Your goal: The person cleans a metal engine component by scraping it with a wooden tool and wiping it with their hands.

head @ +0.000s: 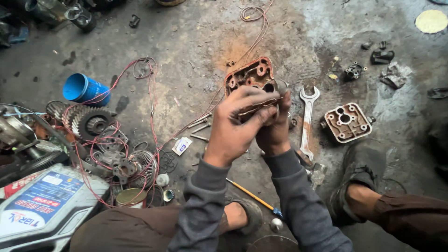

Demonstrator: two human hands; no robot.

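At the lower left, on the stained concrete floor (196,42), lies a grey plastic oil jug (44,207) on its side, its blue rectangular label with white and red print facing up. Above it a blue cylindrical can (86,89) lies tipped over, open end toward the left. A small white packet with blue marking (181,145) sits flat near the middle, and a round tin with a dull gold lid (130,197) stands by the person's knee.

Both hands are raised over the floor at the centre of the view. The left hand (238,121) has its grip closed across the front of a rusty cast-metal cover plate (249,77), fingers wrapped over its lower edge. The right hand (276,128) is closed on the same plate from behind and below, thumb up along its right side. The plate is reddish-brown, roughly square with rounded corners, pierced by round holes and ridged channels.

To the right, a similar pale grey plate (347,122) lies flat on the floor, with an open-ended steel spanner (307,119) between it and the hands. A toothed steel gear (93,122) rests at the left among tangled red wires (150,98). A yellow-shafted screwdriver (254,198) lies between the feet.
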